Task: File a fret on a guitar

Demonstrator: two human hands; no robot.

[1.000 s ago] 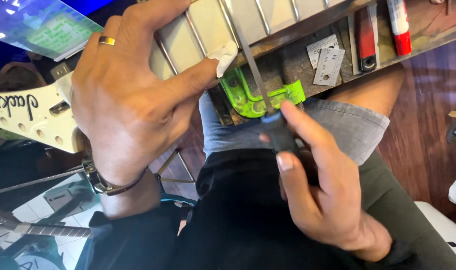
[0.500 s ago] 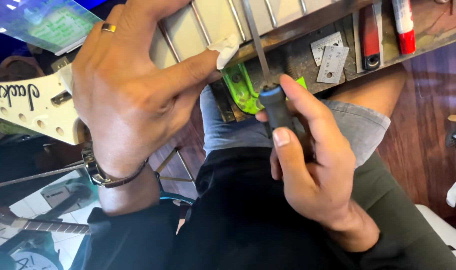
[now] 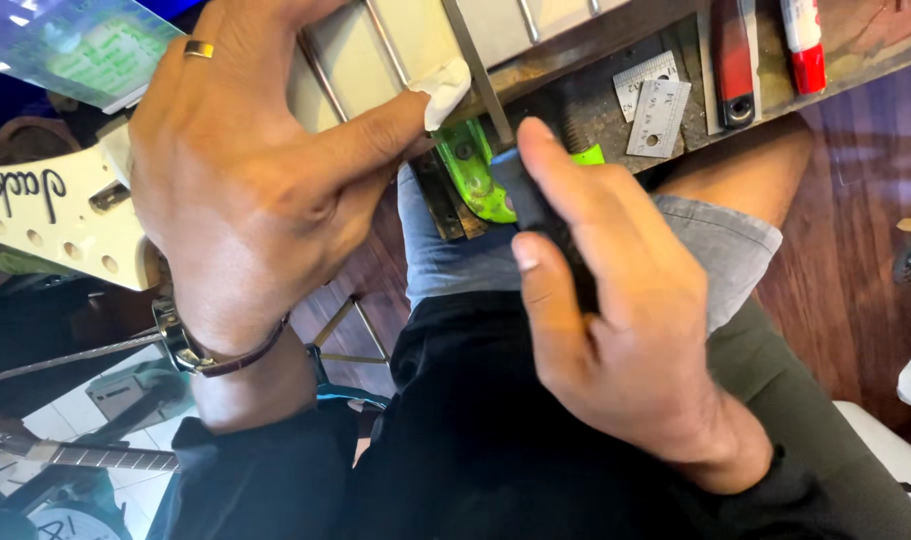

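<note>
I see even, bright daylight from the far side; it glares off the iridescent plastic sheet (image 3: 61, 50) at far left. My two hands sit sharp, casting soft shadows. The near-left corner blurs, and the edges bend slightly.

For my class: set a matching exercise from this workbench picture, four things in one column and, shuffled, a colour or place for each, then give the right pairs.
Things:
1. guitar neck
2. file
3. two small steel rulers
4. ring

Descriptions:
A. gold, on a finger of the left hand
B. lying flat on the bench, right of the green clamp
C. pale, crossed by metal frets, under the left hand
D. thin metal strip, its dark handle in the right hand

Pairs: 1-C, 2-D, 3-B, 4-A
</note>
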